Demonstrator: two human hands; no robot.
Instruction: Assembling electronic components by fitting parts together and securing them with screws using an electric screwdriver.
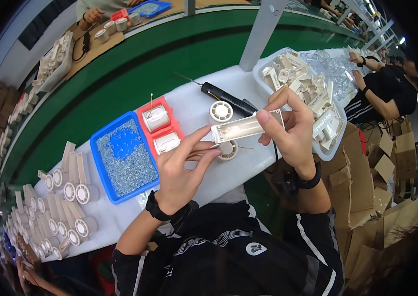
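Between my two hands is a cream plastic handle shell [241,129], long and hollow, its open side facing me. My right hand [295,133] pinches its right end between thumb and fingers. At the other end, the fingers of my left hand [177,170] close on the shell's edge. Behind the shell stands a round cream fan head [221,112] with a vented face; a second fan head [227,150] is partly covered below it. A black electric screwdriver [226,97] lies beyond, bit pointing left. Left of them, a red two-part tray [159,132] holds cream cylinders [155,117].
Small screws [130,172] fill much of a blue tray [96,160]. Several assembled fans [73,217] stand at the left. A white bin [328,156] of cream shells sits right, near a co-worker [386,93] and cardboard boxes [362,182]. A grey post [260,37] rises beyond the table.
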